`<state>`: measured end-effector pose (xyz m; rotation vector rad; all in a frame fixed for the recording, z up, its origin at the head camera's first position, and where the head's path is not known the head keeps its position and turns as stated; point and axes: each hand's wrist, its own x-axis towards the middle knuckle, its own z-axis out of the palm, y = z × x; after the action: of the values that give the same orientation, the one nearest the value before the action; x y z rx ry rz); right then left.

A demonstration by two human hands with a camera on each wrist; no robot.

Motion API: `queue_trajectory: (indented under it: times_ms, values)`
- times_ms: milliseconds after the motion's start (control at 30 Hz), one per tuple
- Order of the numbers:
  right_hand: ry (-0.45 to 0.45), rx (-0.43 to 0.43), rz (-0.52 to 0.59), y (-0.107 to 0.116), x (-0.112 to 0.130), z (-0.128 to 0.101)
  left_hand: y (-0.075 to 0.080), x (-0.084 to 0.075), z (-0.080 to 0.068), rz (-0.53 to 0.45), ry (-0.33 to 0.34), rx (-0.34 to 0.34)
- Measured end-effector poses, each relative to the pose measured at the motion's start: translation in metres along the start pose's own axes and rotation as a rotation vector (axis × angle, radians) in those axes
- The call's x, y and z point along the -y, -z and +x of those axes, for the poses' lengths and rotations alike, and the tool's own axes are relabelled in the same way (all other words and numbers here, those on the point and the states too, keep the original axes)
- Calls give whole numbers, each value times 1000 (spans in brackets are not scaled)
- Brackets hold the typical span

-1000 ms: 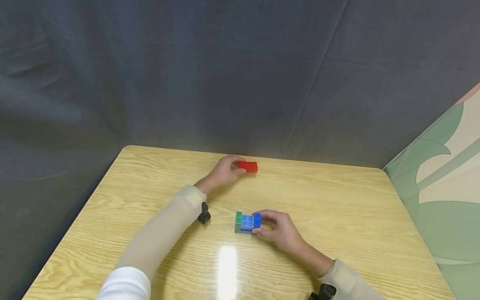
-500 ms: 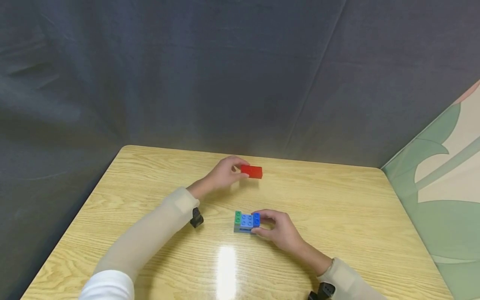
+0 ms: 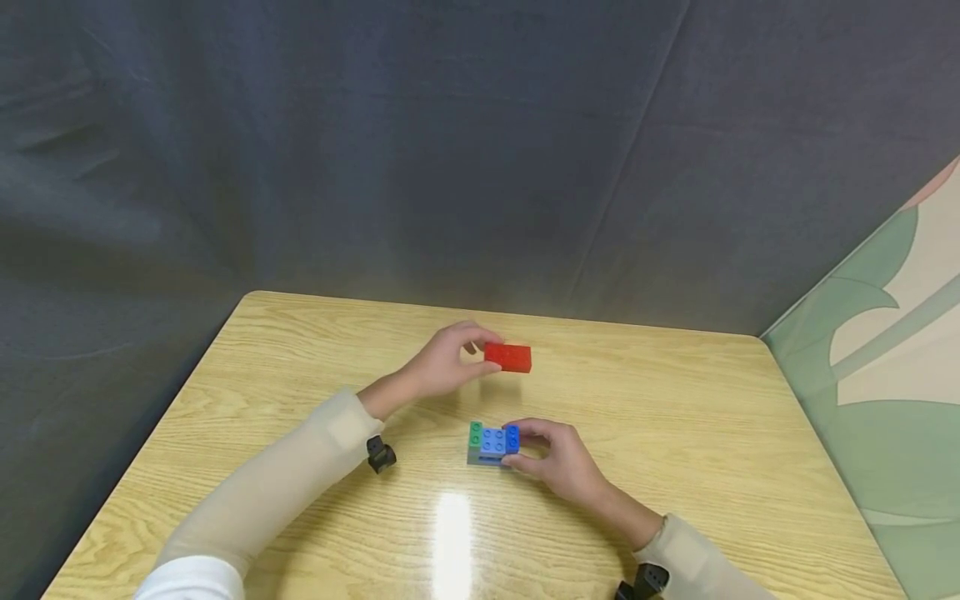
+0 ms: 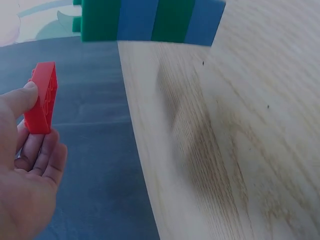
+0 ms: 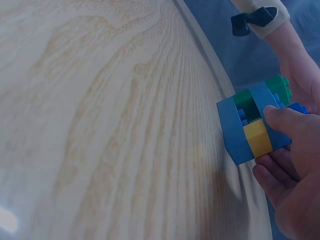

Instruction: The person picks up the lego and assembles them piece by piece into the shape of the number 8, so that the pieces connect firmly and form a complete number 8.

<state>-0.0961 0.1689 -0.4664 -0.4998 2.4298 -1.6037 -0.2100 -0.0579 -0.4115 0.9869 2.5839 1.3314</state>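
Observation:
My left hand (image 3: 446,360) pinches a red toy building brick (image 3: 512,357) between thumb and fingers, above the table, with a shadow below it. In the left wrist view the red brick (image 4: 41,100) is held near its middle. Nearer to me, my right hand (image 3: 566,467) grips the right side of a stack of toy bricks (image 3: 492,442). Light blue studs, a green brick and a darker blue brick form its top. The right wrist view shows blue and green layers and a yellow brick (image 5: 258,137) low in the stack. Whether the stack touches the table I cannot tell.
Both hands are over a light wood-grain table (image 3: 675,400). A dark cloth (image 3: 480,150) hangs behind its far edge and along the left. At the right is a green and cream patterned surface (image 3: 900,375). Black wrist devices (image 3: 381,455) sit at both sleeves.
My left hand has brought the red brick from near the far edge toward me and slightly right, raising it off the table. The right hand and its stack have hardly moved.

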Motion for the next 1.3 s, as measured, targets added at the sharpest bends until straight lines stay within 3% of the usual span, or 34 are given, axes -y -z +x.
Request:
queue_trajectory:
  times_ms: [267,700,1300]
  values:
    - [5,-5,-19,1,0,0,1,-11,-17,-29,-24,-9]
    - [13,-10,-54,-2,-3,-1,-6,-19,-51,-105,29,17]
    - [53,-6,-32,-3,-7,0,-19,-14,-76,-140,-19,50]
